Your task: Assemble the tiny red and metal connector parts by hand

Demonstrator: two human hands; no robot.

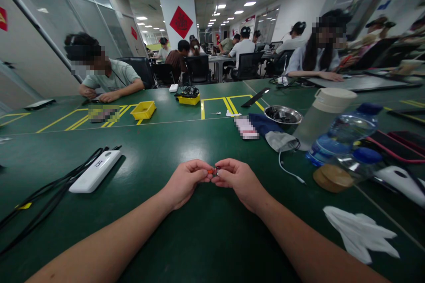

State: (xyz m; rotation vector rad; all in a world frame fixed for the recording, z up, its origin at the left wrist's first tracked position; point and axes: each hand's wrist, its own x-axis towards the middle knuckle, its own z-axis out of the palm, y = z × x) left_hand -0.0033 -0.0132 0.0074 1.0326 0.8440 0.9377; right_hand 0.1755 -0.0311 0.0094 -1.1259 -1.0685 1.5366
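My left hand [187,181] pinches a small orange piece [210,171] between thumb and fingers. Opposite it, my right hand [239,182] is closed on a small shiny metal piece [218,171]. The fingertips of both hands nearly meet, and the two pieces sit close together; whether they are joined I cannot tell. Most of each piece is hidden by my fingers, so their exact kind does not show. Both hands are just above the green table [159,150], in front of me.
A white power bank [96,171] with black cables lies left. To the right are a metal bowl [283,115], a frosted bottle [322,119], plastic bottles [345,132], a white cable [288,169] and a crumpled tissue [361,232]. Yellow trays [143,110] stand farther back; people sit beyond.
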